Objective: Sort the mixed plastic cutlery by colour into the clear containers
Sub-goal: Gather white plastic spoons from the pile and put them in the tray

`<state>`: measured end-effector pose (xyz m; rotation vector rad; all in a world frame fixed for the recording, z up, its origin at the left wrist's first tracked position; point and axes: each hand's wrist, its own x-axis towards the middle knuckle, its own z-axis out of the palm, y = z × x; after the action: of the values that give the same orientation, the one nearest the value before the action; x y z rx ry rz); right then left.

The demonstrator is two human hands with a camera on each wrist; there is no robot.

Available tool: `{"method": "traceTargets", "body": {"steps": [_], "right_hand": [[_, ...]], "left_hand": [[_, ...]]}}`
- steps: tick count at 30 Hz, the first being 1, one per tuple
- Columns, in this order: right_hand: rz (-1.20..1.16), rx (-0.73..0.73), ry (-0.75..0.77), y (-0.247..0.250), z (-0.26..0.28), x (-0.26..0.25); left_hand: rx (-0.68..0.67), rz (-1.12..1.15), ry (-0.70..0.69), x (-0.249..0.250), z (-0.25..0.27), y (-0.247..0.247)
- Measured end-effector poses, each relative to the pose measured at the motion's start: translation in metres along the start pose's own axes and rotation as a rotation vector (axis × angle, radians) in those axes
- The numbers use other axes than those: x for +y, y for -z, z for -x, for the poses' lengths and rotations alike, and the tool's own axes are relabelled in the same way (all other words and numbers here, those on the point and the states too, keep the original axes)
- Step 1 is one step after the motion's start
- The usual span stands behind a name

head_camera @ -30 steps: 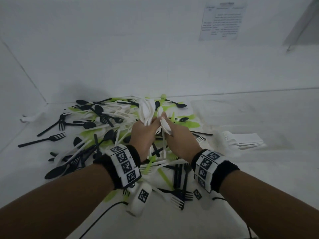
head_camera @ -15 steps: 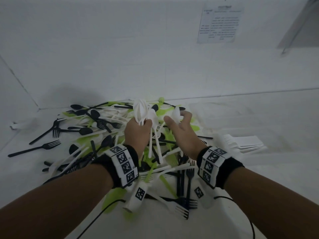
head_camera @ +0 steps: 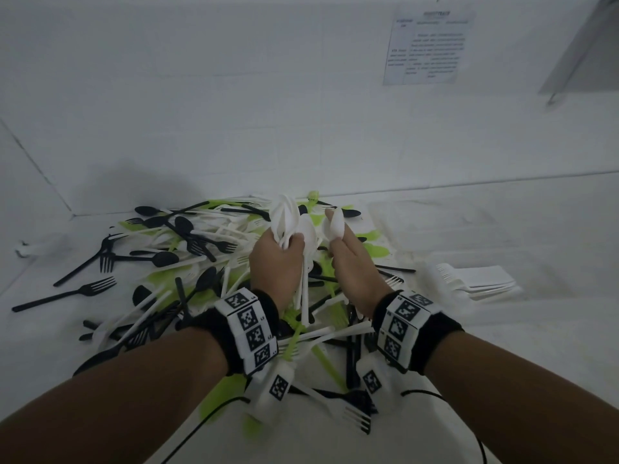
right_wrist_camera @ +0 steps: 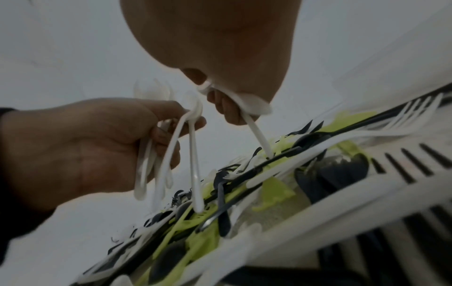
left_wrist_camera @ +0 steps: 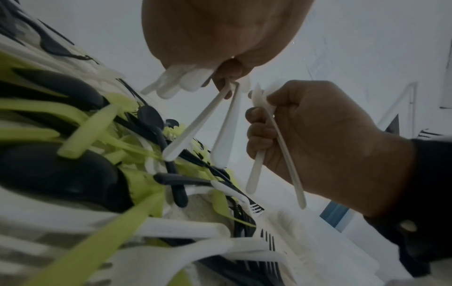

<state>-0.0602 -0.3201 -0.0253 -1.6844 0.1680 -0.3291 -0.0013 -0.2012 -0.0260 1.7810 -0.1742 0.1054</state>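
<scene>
Gripping white spoons (head_camera: pixel 290 220) in left hand (head_camera: pixel 275 266) above pile (head_camera: pixel 187 262)

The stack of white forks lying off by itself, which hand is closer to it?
Right. The right hand is beside the stack of white forks; the left hand is farther, beyond the right.

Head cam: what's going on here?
A person is pulling white cutlery out of a mixed black, green and white pile on a white table. The left hand grips a bunch of white spoons; the right hand pinches another white spoon beside it. A stack of white forks lies off to the right.
</scene>
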Motion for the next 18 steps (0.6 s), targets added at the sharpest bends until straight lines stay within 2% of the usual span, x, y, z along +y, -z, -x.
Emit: {"method": "traceTargets", "body": {"steps": [6, 9, 13, 16, 18], "right_hand": [[0.114, 0.019, -0.012, -0.014, -0.004, 0.004], [0.076, 0.053, -0.082, -0.018, -0.006, 0.007], [-0.035, -0.052, -0.137, -0.021, -0.005, 0.003], [-0.039, -0.115, -0.169, -0.021, -0.002, -0.001], [0.025, -0.082, -0.154, -0.024, -0.003, -0.001]], "left_hand": [[-0.090, 0.079, 0.039, -0.004, 0.006, 0.000], [-0.151, 0.186, 0.095, -0.005, 0.012, 0.003], [-0.285, 0.267, 0.079, -0.004, 0.016, 0.010], [-0.225, 0.237, 0.124, -0.013, 0.008, 0.014], [-0.145, 0.150, 0.123, -0.017, 0.002, 0.017]]}}
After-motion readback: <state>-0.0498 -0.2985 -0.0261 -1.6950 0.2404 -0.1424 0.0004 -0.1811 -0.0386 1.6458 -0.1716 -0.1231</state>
